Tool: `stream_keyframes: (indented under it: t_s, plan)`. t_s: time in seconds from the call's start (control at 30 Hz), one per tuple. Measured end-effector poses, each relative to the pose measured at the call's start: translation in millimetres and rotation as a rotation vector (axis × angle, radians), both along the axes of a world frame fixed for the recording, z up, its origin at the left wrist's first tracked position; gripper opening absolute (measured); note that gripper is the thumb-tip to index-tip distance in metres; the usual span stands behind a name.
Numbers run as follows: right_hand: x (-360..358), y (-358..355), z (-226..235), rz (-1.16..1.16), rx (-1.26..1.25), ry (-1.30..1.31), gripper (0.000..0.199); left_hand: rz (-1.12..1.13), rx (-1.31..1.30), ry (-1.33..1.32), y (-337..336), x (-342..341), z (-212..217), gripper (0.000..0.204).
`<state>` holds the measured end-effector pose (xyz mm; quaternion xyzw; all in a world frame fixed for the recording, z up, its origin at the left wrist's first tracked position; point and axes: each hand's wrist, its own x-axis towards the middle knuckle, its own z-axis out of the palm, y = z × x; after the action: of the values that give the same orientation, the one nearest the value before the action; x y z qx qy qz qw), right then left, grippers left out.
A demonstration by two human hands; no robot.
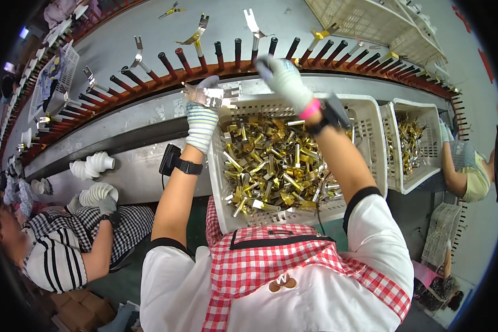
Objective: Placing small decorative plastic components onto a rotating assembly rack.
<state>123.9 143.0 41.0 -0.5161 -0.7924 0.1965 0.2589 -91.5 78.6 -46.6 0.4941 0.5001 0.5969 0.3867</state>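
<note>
My left hand (203, 119), in a striped white glove, is closed around a few flat, shiny metal pieces with forked ends (206, 96). It is raised above the far left corner of a white plastic basket (377, 138). That basket holds a heap of gold and silver metal pieces (276, 160). My right hand (288, 83), gloved as well, reaches over the basket's far edge toward a row of upright pegs (238, 53). Motion smears its fingers, and I cannot make out anything in them. Beyond it, a forked metal piece (253, 25) stands on one peg.
The pegs line a curved red-brown rail (227, 71) along a grey table (288, 19). More forked pieces (196, 36) sit on other pegs. A second filled basket (392, 146) stands to the right. One co-worker (88, 238) sits at left, another (462, 166) at right.
</note>
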Motion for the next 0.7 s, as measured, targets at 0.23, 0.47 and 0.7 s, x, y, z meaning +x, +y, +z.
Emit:
stream_keyframes:
  t_s: [0.23, 0.47, 0.7]
  plan:
    - [44, -87, -52, 0.168, -0.250, -0.550, 0.040, -0.033, 0.086, 0.454, 5, -8, -5, 0.036]
    - [16, -72, -122, -0.095, -0.635, -0.319, 0.067, 0.045, -0.028, 0.548, 33, -28, -83, 0.042]
    - [25, -98, -108, 0.229, -0.751, 0.123, 0.036, 0.050, -0.051, 0.515, 27, -28, -81, 0.040]
